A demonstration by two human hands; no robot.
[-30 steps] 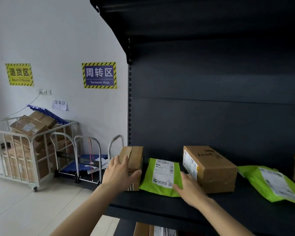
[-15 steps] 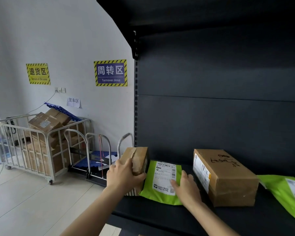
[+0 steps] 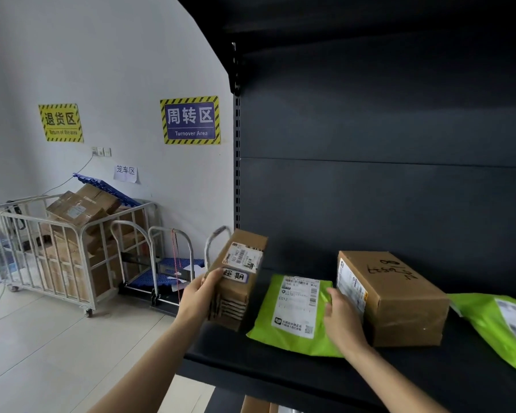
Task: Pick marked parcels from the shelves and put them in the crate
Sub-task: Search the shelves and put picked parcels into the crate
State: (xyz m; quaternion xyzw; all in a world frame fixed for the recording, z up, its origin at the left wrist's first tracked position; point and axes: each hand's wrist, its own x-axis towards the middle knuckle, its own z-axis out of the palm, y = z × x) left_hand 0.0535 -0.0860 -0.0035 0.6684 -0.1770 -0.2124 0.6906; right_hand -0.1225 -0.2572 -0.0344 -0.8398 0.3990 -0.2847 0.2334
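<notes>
1. Left grip [image 3: 200,296]: closed round the small brown box [image 3: 239,281], thumb across its front face and fingers behind it. The box is tilted, top end leaning back, at the left end of the shelf [image 3: 280,371]. I cannot tell whether its lower end touches the shelf.
2. The box front carries a printed shipping label and, below it, a white sticker with two handwritten characters in a blue border.
3. Right grip [image 3: 341,320]: fingers bent at the right edge of the green mailer [image 3: 292,314], which lies flat on the shelf, label up, just beside the small box. I cannot tell whether the fingers pinch the edge or only rest on it.
4. Large brown box [image 3: 399,296]: stands on the shelf immediately right of the right grip, handwriting on its top.
5. Second green mailer [image 3: 495,326]: lies at the right margin, beside the large box.
6. Beyond the shelf's left end: a platform trolley [image 3: 161,272] and a cage cart [image 3: 57,254] loaded with cartons stand against the wall.
7. Above them hang a blue sign [image 3: 190,120] reading "Turnover Area" and a yellow sign [image 3: 60,123].
</notes>
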